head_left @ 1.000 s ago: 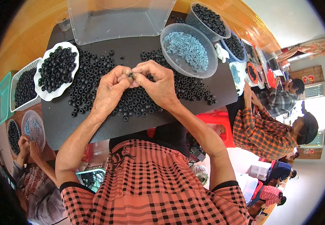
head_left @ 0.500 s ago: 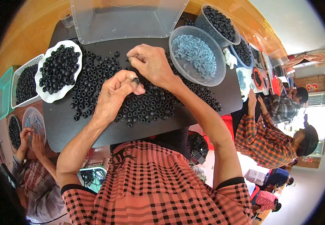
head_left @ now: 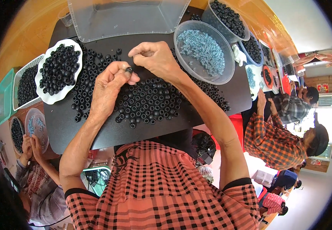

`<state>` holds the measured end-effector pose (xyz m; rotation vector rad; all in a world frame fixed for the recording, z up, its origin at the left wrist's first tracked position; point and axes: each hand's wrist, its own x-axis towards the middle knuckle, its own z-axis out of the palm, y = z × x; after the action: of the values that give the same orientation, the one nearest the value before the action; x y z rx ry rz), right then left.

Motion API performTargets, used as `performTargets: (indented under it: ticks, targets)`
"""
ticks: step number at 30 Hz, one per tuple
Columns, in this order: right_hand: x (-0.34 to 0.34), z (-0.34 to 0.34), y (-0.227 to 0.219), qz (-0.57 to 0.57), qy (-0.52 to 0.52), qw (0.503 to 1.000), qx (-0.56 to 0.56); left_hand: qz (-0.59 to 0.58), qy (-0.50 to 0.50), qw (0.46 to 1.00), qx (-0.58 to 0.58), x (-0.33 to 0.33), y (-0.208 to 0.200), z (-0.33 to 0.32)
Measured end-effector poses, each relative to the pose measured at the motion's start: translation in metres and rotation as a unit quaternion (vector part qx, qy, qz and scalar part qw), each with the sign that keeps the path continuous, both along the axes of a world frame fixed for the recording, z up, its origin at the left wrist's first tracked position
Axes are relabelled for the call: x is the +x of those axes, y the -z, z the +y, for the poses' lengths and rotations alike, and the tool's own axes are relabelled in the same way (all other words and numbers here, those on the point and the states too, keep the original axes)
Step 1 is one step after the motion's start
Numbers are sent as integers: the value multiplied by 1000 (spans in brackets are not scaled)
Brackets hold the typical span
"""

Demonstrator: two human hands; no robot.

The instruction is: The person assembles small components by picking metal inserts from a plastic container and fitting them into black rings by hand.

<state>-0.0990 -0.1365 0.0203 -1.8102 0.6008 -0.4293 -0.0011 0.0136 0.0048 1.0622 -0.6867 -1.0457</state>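
With the fingers of my left hand point(head_left: 110, 82) I pinch a single black bead point(head_left: 129, 70) between thumb and forefinger, its hole facing up, above the middle of the dark worktop point(head_left: 74, 132). My right hand point(head_left: 156, 59) is just beyond it, well clear of the bead, its fingers bent and their tips pointing left; I cannot tell whether they hold anything. Below my hands, loose black beads point(head_left: 148, 101) spread across the worktop on both sides of my left wrist. On my left, a white wavy-edged plate point(head_left: 42, 94) carries a heap of black beads, and beyond it are a white basket point(head_left: 31, 103) with more and a green tray point(head_left: 5, 94). To the right of my right hand, a clear round bowl point(head_left: 230, 73) holds small shiny blue pieces point(head_left: 202, 50), with a clear tub point(head_left: 221, 30) of black beads behind it and a white cloth point(head_left: 238, 55) beside it. A large clear box point(head_left: 131, 23) is at the far edge. To my left, a co-worker's hands point(head_left: 31, 146) are at another clear bowl point(head_left: 42, 132) with blue pieces.
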Motion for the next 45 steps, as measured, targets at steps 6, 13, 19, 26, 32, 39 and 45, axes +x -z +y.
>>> performTargets:
  ticks: [6,13,19,26,32,39,45]
  targets:
    - [-20,21,-4,-90,-42,987,128,-60,-13,997,46,-3,-4,-1]
    - [-23,18,5,-132,-54,986,83,-132,-43,990,32,-6,-5,-2]
    - [-23,20,8,-130,-43,988,70,-211,-42,975,52,-8,-2,-2]
    - [-25,21,13,-148,-50,986,56,-184,-49,981,46,-3,-1,-5]
    - [-24,22,14,-175,-7,984,17,-152,-42,986,51,-4,-2,-5]
    - [-24,21,18,-207,-20,978,8,-76,-5,996,37,-2,0,-4]
    - [-24,25,13,-223,-41,974,-5,-30,4,999,43,-2,0,-4]
